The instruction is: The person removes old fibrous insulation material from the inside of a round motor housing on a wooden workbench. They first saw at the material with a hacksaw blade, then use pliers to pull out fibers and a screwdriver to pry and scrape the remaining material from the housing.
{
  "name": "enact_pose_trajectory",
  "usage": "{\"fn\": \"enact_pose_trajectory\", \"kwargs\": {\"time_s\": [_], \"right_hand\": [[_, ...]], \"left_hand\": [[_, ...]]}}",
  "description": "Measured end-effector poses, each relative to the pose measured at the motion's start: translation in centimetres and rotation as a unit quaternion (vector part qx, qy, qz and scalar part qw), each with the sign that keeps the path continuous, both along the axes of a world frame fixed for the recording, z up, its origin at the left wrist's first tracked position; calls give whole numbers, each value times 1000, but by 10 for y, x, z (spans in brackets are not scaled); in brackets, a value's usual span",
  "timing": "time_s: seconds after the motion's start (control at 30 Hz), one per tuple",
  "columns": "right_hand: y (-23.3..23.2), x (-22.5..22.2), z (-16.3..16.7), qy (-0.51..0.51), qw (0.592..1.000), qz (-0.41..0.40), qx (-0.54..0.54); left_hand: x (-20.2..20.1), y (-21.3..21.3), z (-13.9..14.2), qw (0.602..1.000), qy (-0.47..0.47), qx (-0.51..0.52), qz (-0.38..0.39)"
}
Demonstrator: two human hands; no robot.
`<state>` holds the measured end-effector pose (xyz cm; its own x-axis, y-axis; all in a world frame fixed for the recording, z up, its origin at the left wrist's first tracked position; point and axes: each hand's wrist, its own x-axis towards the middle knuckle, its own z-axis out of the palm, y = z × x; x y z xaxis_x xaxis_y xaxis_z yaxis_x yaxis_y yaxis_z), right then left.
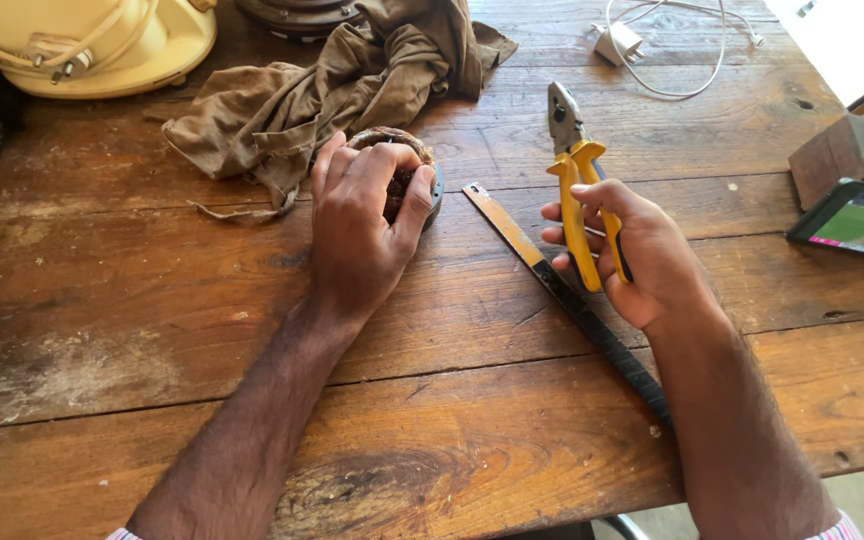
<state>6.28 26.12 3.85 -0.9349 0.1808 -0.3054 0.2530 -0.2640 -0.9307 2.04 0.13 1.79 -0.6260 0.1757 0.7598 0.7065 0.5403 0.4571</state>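
Worn wooden table point(152, 330), planks running left to right, scratched and stained, daylight falling across the far right corner.

Left hand point(357, 225) cupped down over a small round wound coil part point(402, 165), fingers curled over its top and thumb pressed to its right rim; clamped on it, pinned to the tabletop. Forearm stretched straight in from the near edge, wrist low and flat on the wood.

Right hand point(632, 250) raised a little off the table, closed around the yellow handles of a pair of pliers point(577, 180). Long axis of the pliers nearly upright in view, steel nose pointing away from the body and tilted slightly leftward. Nose closed as far as can be told. Coil part lying to the left of that nose and a little nearer, hands well apart, left hand the only one touching it.

Between the hands, flat on the wood: a long thin saw blade point(562, 290), set diagonally from just beside the coil toward the near right, passing under the right wrist.

Farther out: crumpled brown cloth point(332, 85) behind the left hand, touching the coil part; cream-coloured appliance housing point(92, 45) at far left; white charger and cable point(652, 55) far right; wooden block point(852, 150) and a lit phone point(857, 220) at the right edge.
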Motion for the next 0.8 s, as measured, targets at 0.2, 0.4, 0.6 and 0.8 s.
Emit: {"fn": "enact_pose_trajectory", "kwargs": {"time_s": [0.2,0.4,0.6,0.8], "right_hand": [[-2,-2,-3,-12,1000,-25,2],[-4,-2,-4,-1,1000,-26,15],[-6,0,-2,26,999,-20,43],[-6,0,-2,29,999,-18,37]], "left_hand": [[0,2,-1,1000,8,-18,4],[1,1,-2,1000,14,-4,-7],[0,1,1,1000,-9,23,-6],[0,1,-3,1000,8,5,9]]}}
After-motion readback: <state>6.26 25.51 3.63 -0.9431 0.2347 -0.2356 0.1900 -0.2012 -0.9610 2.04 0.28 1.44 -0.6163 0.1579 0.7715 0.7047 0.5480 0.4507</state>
